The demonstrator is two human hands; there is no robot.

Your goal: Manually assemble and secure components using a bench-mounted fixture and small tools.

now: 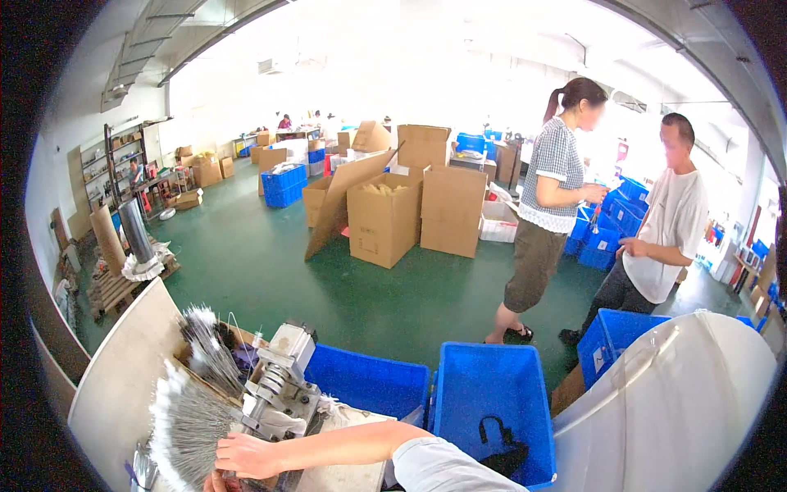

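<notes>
A fanned bundle of thin grey wires with white tips [184,422] lies on the bench at the lower left. My right hand [248,456] reaches across from the right and rests at the bundle's lower end, fingers bent downward; what they hold is hidden. Just below it, a small part of my left hand [216,482] shows at the bottom edge, its fingers mostly cut off. A second bundle of similar wires [211,348] stands in a cardboard box behind. Beside both bundles sits a small metal machine [283,377] with a shaft and a pale housing.
Blue plastic bins [492,361] stand beyond and right of the bench, one with a black item inside. A large white curved sheet [672,410] fills the lower right. Two people stand by stacked blue crates [627,217]. Cardboard boxes [385,221] stand on the green floor.
</notes>
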